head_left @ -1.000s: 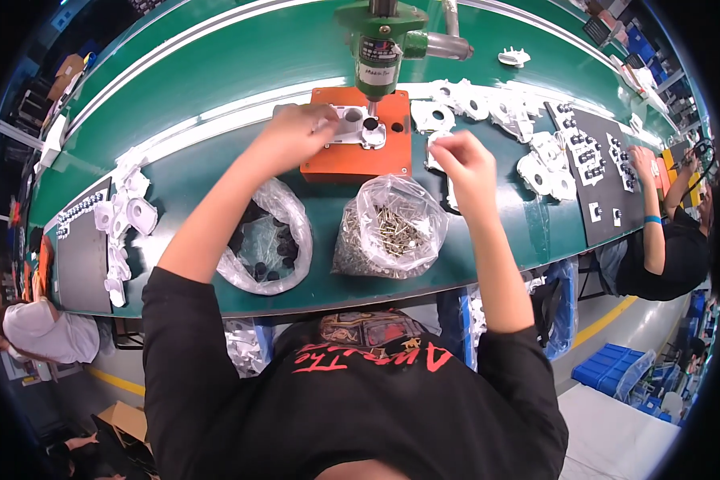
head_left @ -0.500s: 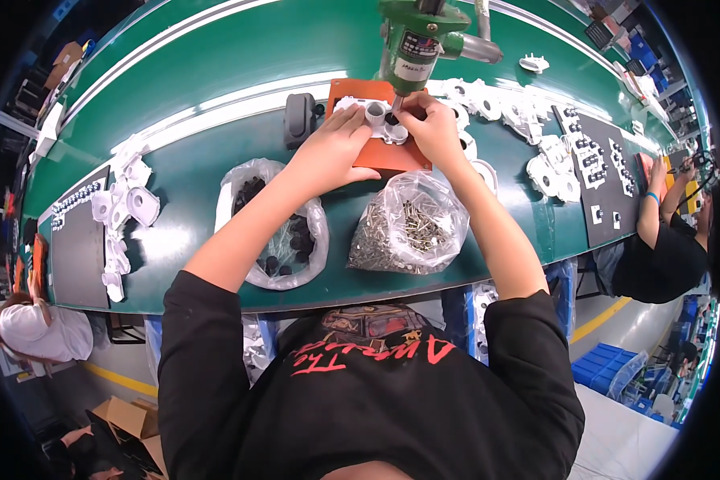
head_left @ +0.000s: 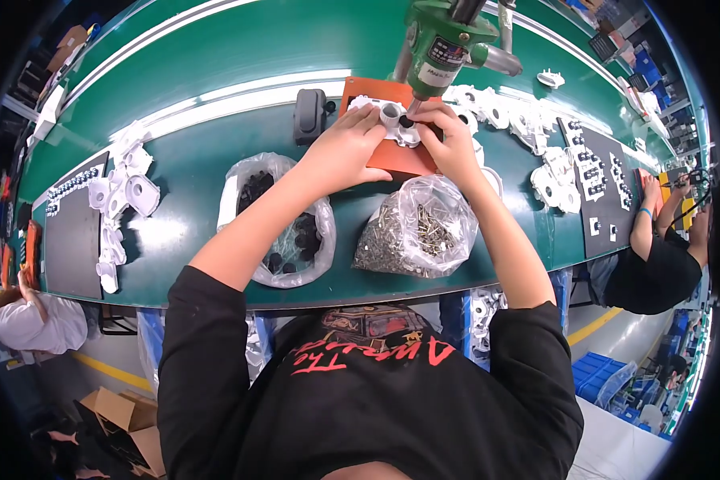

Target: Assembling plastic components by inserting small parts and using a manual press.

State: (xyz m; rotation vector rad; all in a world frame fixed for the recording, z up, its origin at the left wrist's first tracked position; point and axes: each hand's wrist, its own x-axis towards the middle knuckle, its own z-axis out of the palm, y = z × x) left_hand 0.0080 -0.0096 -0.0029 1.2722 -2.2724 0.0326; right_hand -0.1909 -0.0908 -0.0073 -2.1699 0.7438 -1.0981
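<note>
My left hand point(head_left: 346, 150) lies with stretched fingers on the left side of a white plastic housing point(head_left: 409, 138), thumb spread toward me. The housing sits on an orange fixture point(head_left: 404, 162) and has a round upright collar. My right hand point(head_left: 450, 142) is closed in a pinch at a small black round part point(head_left: 406, 122) on the housing; what its fingertips hold is hidden. Just above them comes down the metal tip of a green press-like machine point(head_left: 442, 52). Nearer me stand a clear bag of metal screws point(head_left: 416, 232) and a bag of black caps point(head_left: 326, 232).
A dark grey case point(head_left: 309, 118) stands left of the fixture. White housings point(head_left: 556, 180) lie on the right, others point(head_left: 128, 192) on the left. Dark boards point(head_left: 72, 248) carry rows of small parts at both sides. Co-workers point(head_left: 656, 264) sit at both ends of the green table.
The whole view has shifted a little, moving the bench things slightly right. My left hand stays on the housing; my right fingers remain pinched by the black part below the machine tip.
</note>
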